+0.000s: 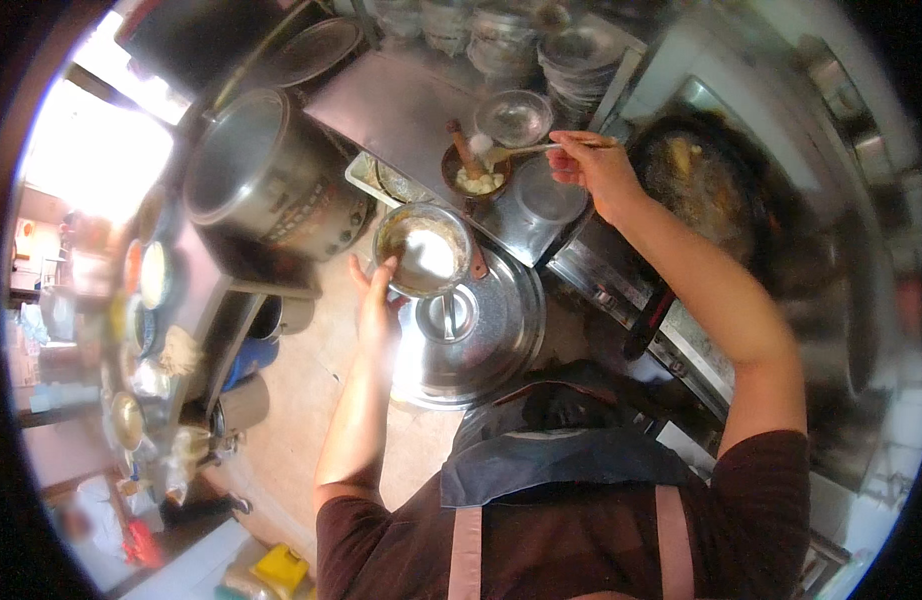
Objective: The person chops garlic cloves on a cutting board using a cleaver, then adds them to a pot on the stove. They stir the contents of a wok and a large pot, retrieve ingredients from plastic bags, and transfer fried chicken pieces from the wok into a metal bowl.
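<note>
My left hand (pixel 378 289) grips the rim of a round metal bowl (pixel 423 255), whose inside has light residue on it. In my right hand (pixel 588 169) is a long-handled spoon (pixel 532 149), its end over a dark mortar (pixel 480 189). A white mass shows at the spoon's end. The mortar holds pale round pieces, perhaps garlic cloves, and a wooden pestle (pixel 465 146) leans in it. Behind the mortar is a clear bowl (pixel 513 118); to its right lies a round translucent lid or dish (pixel 549 190).
Below the metal bowl is a large metal pot lid (pixel 498 337). A big steel pot (pixel 281 180) stands at the left. On the right, a dark wok (pixel 701 187) holds food in liquid, and a black handle (pixel 648 322) juts toward me. Stacked bowls (pixel 577 71) stand at the back.
</note>
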A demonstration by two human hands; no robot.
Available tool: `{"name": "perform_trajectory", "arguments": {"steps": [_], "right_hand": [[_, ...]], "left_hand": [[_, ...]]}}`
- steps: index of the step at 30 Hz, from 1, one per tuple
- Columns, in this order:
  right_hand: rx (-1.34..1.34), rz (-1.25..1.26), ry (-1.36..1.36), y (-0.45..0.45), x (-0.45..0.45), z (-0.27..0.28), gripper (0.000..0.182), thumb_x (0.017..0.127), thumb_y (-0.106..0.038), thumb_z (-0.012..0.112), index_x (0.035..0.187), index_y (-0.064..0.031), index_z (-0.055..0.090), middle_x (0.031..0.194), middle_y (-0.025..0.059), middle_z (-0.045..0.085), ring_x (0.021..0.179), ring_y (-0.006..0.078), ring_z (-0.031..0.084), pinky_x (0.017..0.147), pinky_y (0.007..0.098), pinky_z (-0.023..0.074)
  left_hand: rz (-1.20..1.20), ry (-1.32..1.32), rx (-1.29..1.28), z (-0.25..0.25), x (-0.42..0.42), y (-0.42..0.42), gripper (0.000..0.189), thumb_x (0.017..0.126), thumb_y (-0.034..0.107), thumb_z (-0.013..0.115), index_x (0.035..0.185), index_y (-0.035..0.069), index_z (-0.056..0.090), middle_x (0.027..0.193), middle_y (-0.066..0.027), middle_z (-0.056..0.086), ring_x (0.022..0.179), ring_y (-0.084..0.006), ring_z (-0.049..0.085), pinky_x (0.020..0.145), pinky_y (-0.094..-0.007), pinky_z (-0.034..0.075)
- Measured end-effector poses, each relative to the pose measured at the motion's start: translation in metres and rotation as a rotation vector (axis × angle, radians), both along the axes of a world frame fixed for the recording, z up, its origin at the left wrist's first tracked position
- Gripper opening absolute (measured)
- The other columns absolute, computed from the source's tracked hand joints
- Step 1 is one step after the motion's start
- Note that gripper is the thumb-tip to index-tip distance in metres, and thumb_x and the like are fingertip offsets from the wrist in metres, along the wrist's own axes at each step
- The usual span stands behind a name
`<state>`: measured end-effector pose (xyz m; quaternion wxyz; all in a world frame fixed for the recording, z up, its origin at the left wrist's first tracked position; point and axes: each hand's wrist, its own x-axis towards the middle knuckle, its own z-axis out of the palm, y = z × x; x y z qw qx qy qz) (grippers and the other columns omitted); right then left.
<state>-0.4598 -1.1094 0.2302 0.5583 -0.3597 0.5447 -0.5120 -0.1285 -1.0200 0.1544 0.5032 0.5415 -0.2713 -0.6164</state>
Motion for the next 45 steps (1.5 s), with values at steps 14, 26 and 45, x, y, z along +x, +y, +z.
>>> {"name": "perform_trajectory", "arguments": {"steps": [14, 26, 45], "right_hand": [[-0.019, -0.046, -0.028, -0.008, -0.005, 0.028, 0.032, 0.094, -0.03, 0.053, 0.112, -0.004, 0.058, 0.1, 0.0113, 0.067, 0.087, 0.0207, 0.065, 0.075, 0.0347, 0.0529], [0.027, 0.05, 0.02, -0.089, 0.116, -0.031, 0.027, 0.094, -0.026, 0.051, 0.11, -0.0049, 0.058, 0.108, 0.0125, 0.064, 0.094, 0.0218, 0.064, 0.075, 0.0338, 0.0518], [0.17, -0.494, -0.232, -0.146, 0.215, -0.154, 0.027, 0.099, -0.019, 0.042, 0.12, -0.0021, 0.044, 0.124, 0.0202, 0.049, 0.108, 0.0307, 0.058, 0.084, 0.0411, 0.0522]], "left_hand": [[0.143, -0.028, 0.019, -0.102, 0.015, -0.195, 0.099, 0.075, 0.034, 0.071, 0.146, 0.013, 0.005, 0.137, -0.0182, 0.038, 0.122, -0.0348, 0.042, 0.083, -0.0541, 0.045], [0.384, -0.699, -0.152, -0.172, -0.012, -0.274, 0.055, 0.081, 0.038, 0.066, 0.117, -0.003, 0.06, 0.11, -0.0274, 0.062, 0.103, -0.0362, 0.059, 0.091, -0.0396, 0.044], [0.214, -0.825, -0.477, -0.138, -0.025, -0.267, 0.021, 0.071, 0.008, 0.062, 0.085, -0.002, 0.049, 0.126, -0.0301, 0.048, 0.12, -0.0437, 0.044, 0.101, -0.044, 0.036]]}}
